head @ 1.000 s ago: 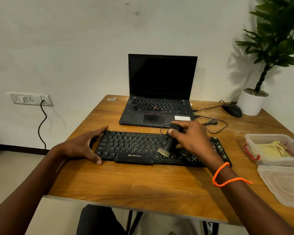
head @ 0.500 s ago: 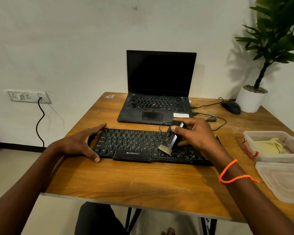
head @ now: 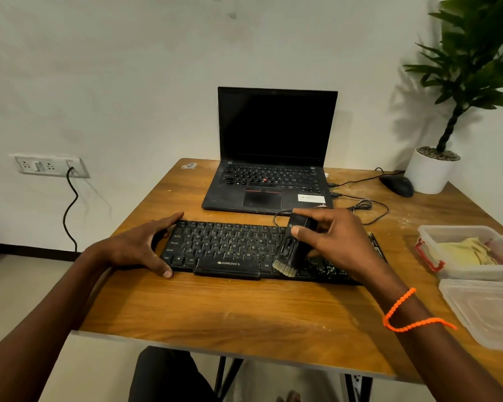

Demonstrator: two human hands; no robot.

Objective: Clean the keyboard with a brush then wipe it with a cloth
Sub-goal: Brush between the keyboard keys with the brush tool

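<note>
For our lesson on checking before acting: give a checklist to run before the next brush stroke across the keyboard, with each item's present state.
1. Brush firmly in the right hand grip: ok.
2. Bristles down on the keyboard keys: ok, at the near row, right of the spacebar.
3. Left hand steadying the keyboard's left end: ok.
4. Keyboard flat on the wooden table: ok.
5. Yellow cloth ready for wiping: ok, in the open plastic container at right.
6. Right-hand keys already brushed clean: cannot tell, hand covers them.
</note>
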